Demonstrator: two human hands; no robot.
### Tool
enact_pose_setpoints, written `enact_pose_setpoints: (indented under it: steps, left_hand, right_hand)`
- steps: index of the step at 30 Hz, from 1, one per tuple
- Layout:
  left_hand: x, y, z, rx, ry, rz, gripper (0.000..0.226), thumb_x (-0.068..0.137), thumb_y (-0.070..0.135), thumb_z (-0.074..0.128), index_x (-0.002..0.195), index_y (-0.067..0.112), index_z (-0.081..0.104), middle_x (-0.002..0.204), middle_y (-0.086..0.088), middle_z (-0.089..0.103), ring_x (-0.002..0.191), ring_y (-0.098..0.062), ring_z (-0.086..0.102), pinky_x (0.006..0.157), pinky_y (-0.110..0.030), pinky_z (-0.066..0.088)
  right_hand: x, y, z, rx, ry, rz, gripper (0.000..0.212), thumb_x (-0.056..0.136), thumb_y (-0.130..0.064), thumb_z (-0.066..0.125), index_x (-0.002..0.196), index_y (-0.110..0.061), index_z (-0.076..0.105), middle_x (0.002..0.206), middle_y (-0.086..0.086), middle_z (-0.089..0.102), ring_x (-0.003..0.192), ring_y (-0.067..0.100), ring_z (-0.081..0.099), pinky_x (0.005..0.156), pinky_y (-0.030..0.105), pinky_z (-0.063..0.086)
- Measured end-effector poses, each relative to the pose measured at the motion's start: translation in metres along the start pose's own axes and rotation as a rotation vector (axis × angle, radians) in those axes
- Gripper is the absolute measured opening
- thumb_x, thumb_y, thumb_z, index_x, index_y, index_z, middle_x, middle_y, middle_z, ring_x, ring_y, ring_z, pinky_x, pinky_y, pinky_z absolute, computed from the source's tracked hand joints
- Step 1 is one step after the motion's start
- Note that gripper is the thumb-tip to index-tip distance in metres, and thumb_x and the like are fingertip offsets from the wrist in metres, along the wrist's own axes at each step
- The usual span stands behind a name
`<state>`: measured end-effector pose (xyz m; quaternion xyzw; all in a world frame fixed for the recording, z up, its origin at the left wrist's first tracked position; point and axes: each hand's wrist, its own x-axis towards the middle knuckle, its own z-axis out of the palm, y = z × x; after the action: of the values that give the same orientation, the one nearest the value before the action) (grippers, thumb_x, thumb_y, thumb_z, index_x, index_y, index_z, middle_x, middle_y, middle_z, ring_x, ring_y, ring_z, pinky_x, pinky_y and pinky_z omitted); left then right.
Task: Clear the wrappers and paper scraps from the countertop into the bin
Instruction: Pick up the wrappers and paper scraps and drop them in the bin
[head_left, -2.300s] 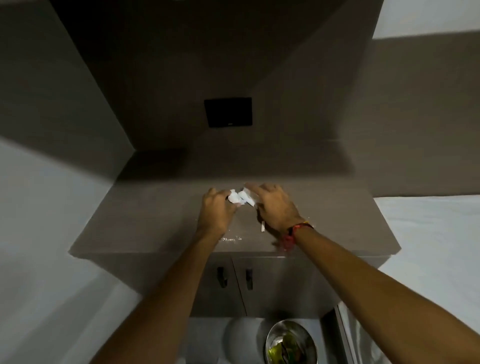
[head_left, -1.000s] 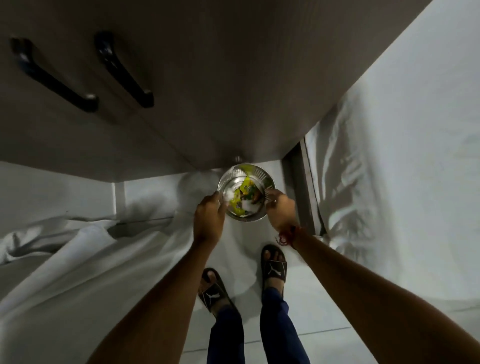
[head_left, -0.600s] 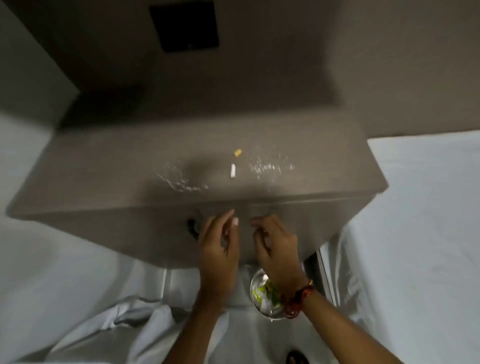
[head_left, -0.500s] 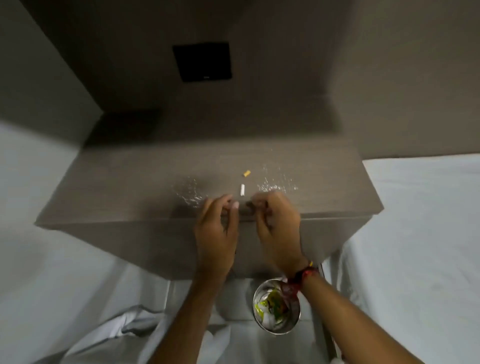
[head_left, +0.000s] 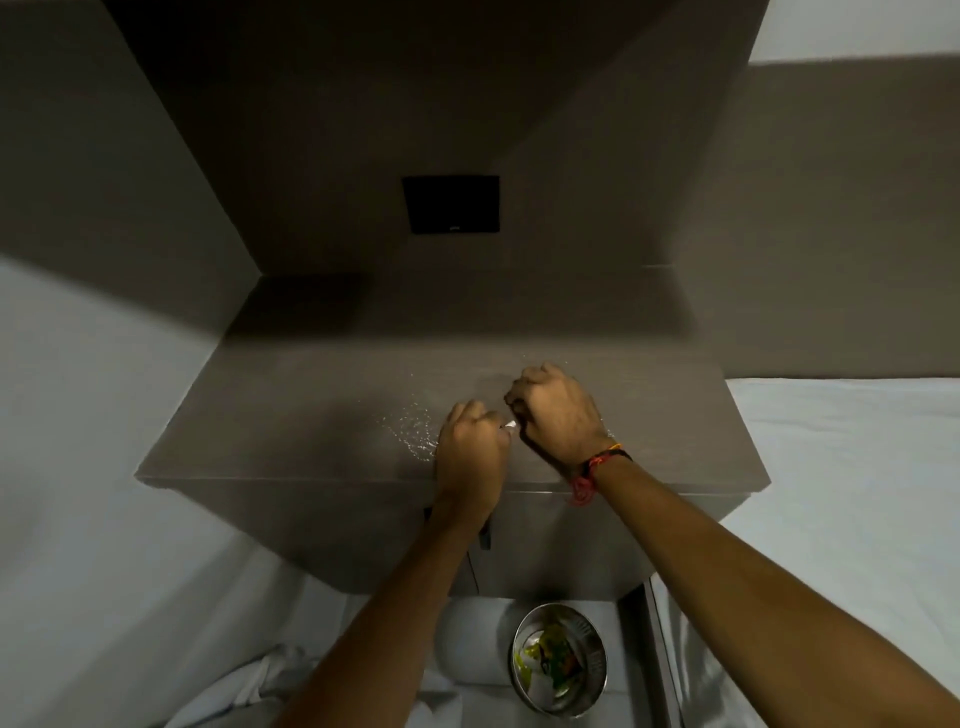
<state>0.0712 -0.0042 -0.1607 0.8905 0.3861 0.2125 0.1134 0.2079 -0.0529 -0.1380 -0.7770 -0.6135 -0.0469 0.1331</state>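
My left hand (head_left: 470, 452) rests on the brown countertop (head_left: 291, 415) near its front edge, fingers closed. A small white paper scrap (head_left: 510, 425) sticks out of its fingertips. My right hand (head_left: 558, 410) sits just right of it, almost touching, with a red thread band at the wrist. Its fingers are curled down onto the counter and hide whatever is under them. The round metal bin (head_left: 558, 660) stands on the floor below the cabinet, with yellow-green wrappers and white paper inside.
White specks (head_left: 410, 426) are scattered on the counter left of my hands. A black wall plate (head_left: 451, 204) sits on the back panel. White bedding (head_left: 852, 467) lies to the right, more white cloth (head_left: 104, 467) to the left. Cabinet doors (head_left: 545, 551) face me under the counter.
My hands rose from the bin on the floor to the countertop. The white and yellow scraps that lay loose on the counter are now under or in my closed fingers.
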Motion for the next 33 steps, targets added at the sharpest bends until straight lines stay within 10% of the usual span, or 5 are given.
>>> enact_pose_setpoints:
  steps: [9, 17, 23, 28, 33]
  left_hand:
    - [-0.121, 0.002, 0.033, -0.657, 0.205, -0.132, 0.013, 0.097, 0.035, 0.063, 0.093, 0.024, 0.068, 0.087, 0.011, 0.064, 0.079, -0.002, 0.063, 0.072, -0.009, 0.047]
    - [-0.254, -0.043, 0.207, -0.532, -0.32, -0.47, 0.008, 0.086, 0.013, 0.075, 0.086, 0.005, 0.076, 0.079, -0.012, 0.076, 0.073, -0.027, 0.07, 0.073, -0.038, 0.058]
    - [-0.291, -0.081, 0.335, -0.367, -0.613, -0.405, 0.02, 0.092, 0.019, 0.066, 0.1, 0.003, 0.076, 0.099, -0.018, 0.078, 0.095, -0.035, 0.072, 0.084, -0.039, 0.055]
    - [-0.32, -0.098, 0.34, -0.366, -0.571, -0.432, 0.021, 0.091, 0.014, 0.061, 0.104, 0.004, 0.073, 0.104, -0.017, 0.078, 0.098, -0.035, 0.072, 0.089, -0.039, 0.055]
    - [-0.315, -0.091, 0.246, -0.489, -0.317, -0.507, 0.023, 0.094, 0.007, 0.06, 0.114, 0.008, 0.07, 0.108, -0.01, 0.076, 0.096, -0.023, 0.073, 0.085, -0.033, 0.06]
  right_hand:
    - [-0.138, -0.037, 0.041, 0.809, 0.45, 0.307, 0.006, 0.095, -0.017, 0.069, 0.098, -0.022, 0.069, 0.095, -0.009, 0.064, 0.087, 0.005, 0.064, 0.074, 0.008, 0.044]
    - [-0.294, -0.015, 0.245, 0.761, 0.017, 0.871, 0.008, 0.09, -0.006, 0.067, 0.092, -0.01, 0.074, 0.098, 0.007, 0.071, 0.089, 0.021, 0.069, 0.083, 0.041, 0.058]
    - [-0.347, 0.033, 0.373, 0.611, -0.3, 0.807, 0.02, 0.092, -0.009, 0.064, 0.111, -0.007, 0.069, 0.112, 0.012, 0.072, 0.102, 0.025, 0.071, 0.09, 0.033, 0.06]
    - [-0.378, 0.031, 0.387, 0.602, -0.389, 0.735, 0.018, 0.097, -0.011, 0.057, 0.11, -0.014, 0.069, 0.111, 0.01, 0.072, 0.098, 0.022, 0.072, 0.079, 0.022, 0.055]
    - [-0.356, -0.03, 0.32, 0.583, -0.403, 0.528, 0.029, 0.1, -0.01, 0.051, 0.125, -0.007, 0.065, 0.124, 0.013, 0.068, 0.113, 0.028, 0.065, 0.099, 0.042, 0.053]
